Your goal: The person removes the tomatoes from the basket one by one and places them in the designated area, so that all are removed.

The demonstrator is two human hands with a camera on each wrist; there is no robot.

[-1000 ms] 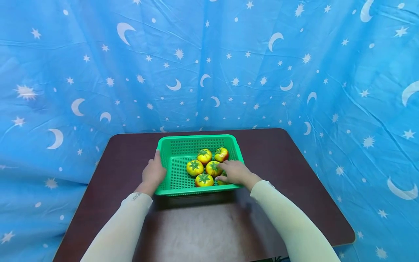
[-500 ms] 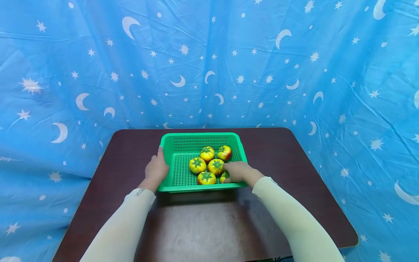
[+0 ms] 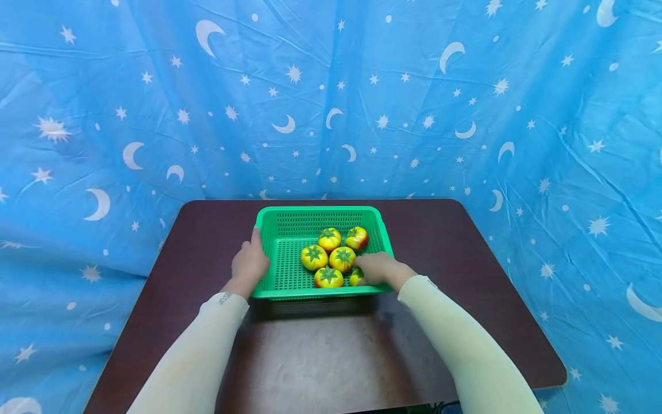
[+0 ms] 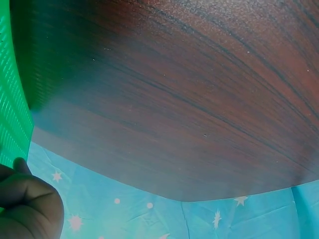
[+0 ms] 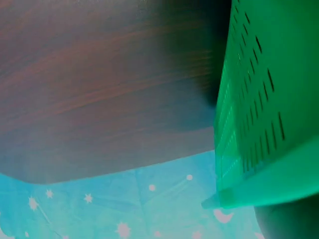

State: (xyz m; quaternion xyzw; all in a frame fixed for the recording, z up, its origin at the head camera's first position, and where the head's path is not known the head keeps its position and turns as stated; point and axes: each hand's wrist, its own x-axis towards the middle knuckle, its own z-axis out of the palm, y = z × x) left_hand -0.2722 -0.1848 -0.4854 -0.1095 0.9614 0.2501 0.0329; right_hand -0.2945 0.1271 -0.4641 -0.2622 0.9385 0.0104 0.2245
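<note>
A green plastic basket (image 3: 320,292) stands on the table, with slotted walls and several yellow-and-red tomatoes (image 3: 314,257) with green star-shaped tops on its right side. My left hand (image 3: 250,263) holds the basket's left side, one finger lying along the rim. Curled fingers of that hand show against the mesh wall in the left wrist view. My right hand (image 3: 379,268) reaches over the right rim and grips the near-right tomato (image 3: 357,277), which is partly hidden by the fingers. In the right wrist view, the basket wall covers most of this hand.
The dark brown table (image 3: 465,322) has rounded corners and extends on both sides of the basket. Blue curtains (image 3: 331,115) with white moons and stars hang behind and beside it. Dark cables (image 3: 439,407) show below the near edge.
My right hand has lowered from above the tomatoes, and its fingers have closed around the near-right one. The left hand stays at the basket's side. The head view has shifted slightly.
</note>
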